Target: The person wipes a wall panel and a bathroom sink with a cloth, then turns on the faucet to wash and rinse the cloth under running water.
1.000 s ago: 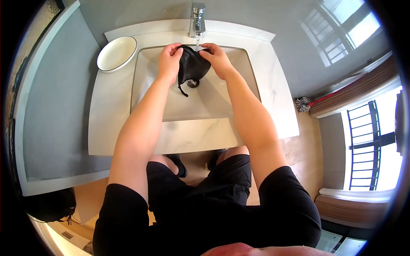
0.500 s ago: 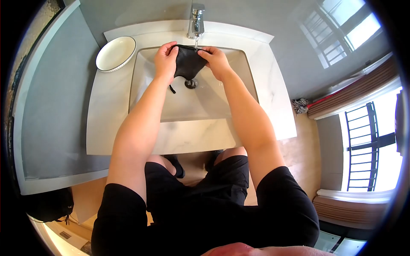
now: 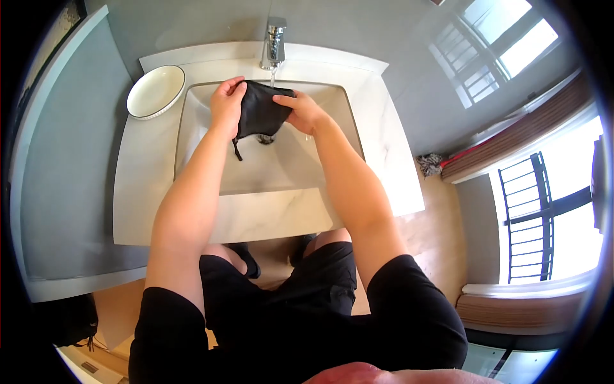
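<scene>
A black cloth pouch (image 3: 262,110) with a short cord dangling from its lower left corner is stretched between my hands over the sink (image 3: 249,176). My left hand (image 3: 228,109) pinches its upper left edge. On the other side, my right hand (image 3: 304,111) grips the right edge, thumb lying across the front and the other fingers behind, partly hidden. Water runs from the chrome faucet (image 3: 275,45) down behind or onto the pouch's top edge; exactly where it lands is hidden. The pouch's lower edge partly covers the drain (image 3: 265,139).
A white oval bowl (image 3: 155,93) with a dark rim stands on the counter's back left corner. The marble-patterned counter (image 3: 275,214) surrounds the sink. A grey panel (image 3: 70,160) borders the left side. A mop head (image 3: 430,164) rests by the right wall.
The pouch has come slightly toward me and now overlaps the drain. My right thumb lies farther across its front. The whole view has shifted a little.
</scene>
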A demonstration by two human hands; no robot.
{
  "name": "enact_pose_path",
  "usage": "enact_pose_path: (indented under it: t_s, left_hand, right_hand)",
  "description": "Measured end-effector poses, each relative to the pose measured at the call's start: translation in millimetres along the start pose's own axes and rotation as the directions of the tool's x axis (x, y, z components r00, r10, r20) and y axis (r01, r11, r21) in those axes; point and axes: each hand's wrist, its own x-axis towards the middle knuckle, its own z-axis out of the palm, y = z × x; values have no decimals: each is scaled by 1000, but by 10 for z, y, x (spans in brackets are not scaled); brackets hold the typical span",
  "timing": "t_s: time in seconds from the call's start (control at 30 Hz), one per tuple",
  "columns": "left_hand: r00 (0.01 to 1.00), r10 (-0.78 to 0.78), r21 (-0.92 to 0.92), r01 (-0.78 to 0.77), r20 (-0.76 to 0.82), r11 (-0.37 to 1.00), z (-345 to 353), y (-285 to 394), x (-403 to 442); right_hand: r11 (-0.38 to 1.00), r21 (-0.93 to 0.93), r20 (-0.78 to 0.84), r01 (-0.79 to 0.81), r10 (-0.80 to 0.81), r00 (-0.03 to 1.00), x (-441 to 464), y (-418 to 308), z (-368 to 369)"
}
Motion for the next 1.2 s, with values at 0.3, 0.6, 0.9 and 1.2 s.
enact_pose_path:
  t_s: [0.3,0.6,0.9,1.2]
  left_hand:
    - [876,-479,348,431,60,833,-62,-86,-46]
    - [739,-671,503,559,58,660,91,143,-98]
    - [879,-368,205,317,303,926,122,32,-178]
    - [864,-411,303,324,290,896,135,-5,-187]
  right_hand:
    - [970,231,-76,75,-59,995,68,65,27]
    - [945,288,-56,156,-146,988,1,-51,117]
    - [956,206,-288,207,-143,947,96,55,-50]
    - [987,-148,-264,-59,18,964,90,72,88]
